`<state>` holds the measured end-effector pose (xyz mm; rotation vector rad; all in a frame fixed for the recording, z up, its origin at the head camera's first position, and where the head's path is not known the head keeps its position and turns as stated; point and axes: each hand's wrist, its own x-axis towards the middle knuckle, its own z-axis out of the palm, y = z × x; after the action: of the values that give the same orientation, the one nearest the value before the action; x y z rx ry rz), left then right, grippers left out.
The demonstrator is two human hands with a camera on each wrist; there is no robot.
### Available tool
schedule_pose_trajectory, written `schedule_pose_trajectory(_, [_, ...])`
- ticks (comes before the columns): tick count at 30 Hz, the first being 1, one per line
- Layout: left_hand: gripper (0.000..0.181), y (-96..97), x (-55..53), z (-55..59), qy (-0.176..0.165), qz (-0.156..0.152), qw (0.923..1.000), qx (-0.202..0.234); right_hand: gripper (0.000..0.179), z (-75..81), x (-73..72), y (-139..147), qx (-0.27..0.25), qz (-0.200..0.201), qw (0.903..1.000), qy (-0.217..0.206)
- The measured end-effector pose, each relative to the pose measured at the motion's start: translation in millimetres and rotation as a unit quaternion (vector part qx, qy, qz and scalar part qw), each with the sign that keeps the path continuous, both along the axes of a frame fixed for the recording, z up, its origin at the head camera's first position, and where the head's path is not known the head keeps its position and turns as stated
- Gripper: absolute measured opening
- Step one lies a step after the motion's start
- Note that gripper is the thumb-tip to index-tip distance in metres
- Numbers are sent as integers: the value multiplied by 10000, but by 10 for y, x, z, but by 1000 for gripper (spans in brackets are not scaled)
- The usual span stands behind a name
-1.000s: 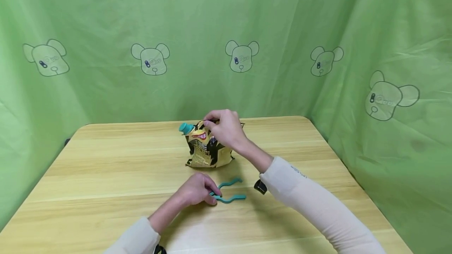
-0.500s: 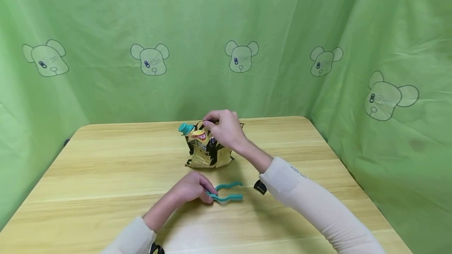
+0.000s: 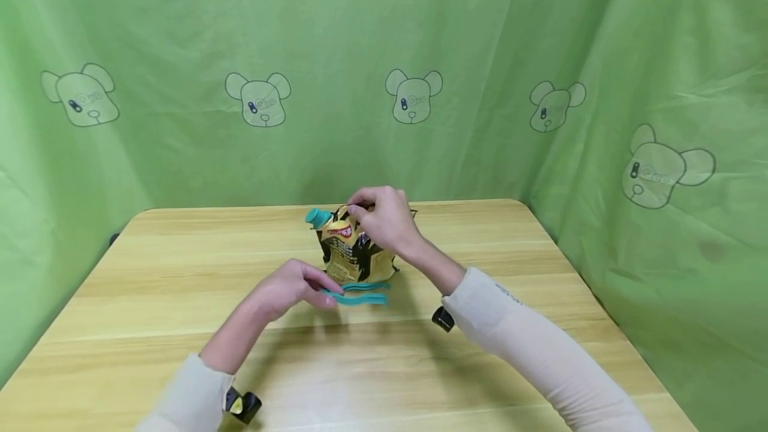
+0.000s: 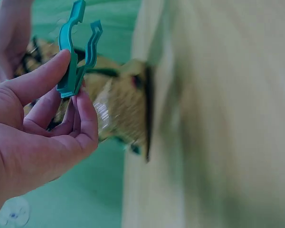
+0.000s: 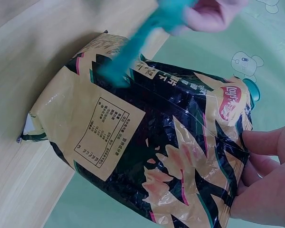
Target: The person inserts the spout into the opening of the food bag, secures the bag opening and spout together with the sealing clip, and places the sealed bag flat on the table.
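A gold and black Lay's chip bag (image 3: 341,260) stands upright near the table's far side. My right hand (image 3: 387,220) pinches its top edge between thumb and fingers. A teal screw cap (image 3: 317,218) sits at the bag's upper left corner, and in the right wrist view the cap (image 5: 253,90) shows just past the logo. My left hand (image 3: 292,289) holds a teal bag clip (image 3: 364,299) by its hinge end, low in front of the bag. Its two wavy arms are spread apart, as the clip (image 4: 65,38) in the left wrist view shows.
The wooden table (image 3: 150,299) runs back to a green curtain (image 3: 336,152) printed with bear heads. Black wrist cameras sit under both sleeves, the left camera (image 3: 243,405) low over the table and the right camera (image 3: 443,319) near its middle.
My left hand has lifted the bag clip and moved it left and forward, from the table before the bag to the bag's lower front. The right hand has stayed on the bag's top.
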<state>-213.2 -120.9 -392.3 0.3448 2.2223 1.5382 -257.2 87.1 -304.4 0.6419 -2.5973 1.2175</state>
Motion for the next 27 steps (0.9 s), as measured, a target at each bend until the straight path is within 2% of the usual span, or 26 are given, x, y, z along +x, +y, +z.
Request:
schedule_pose_trajectory(8, [28, -344, -30, 227, 290, 289, 9989, 242, 13, -5, -6, 3, -104, -16, 9998, -150])
schedule_pose_trajectory(15, [33, -587, -10, 371, 258, 588, 9955, 697, 12, 2, -12, -3, -108, -19, 9999, -108])
schedule_pose_trajectory(20, [32, -735, 9, 396, 350, 824, 9924, 840, 12, 9, -20, -8, -142, 13, 9998, -125])
schedule_pose_trajectory(27, [29, -914, -3, 333, 455, 1077, 9902, 767, 12, 20, -20, -20, -176, 12, 9997, -191])
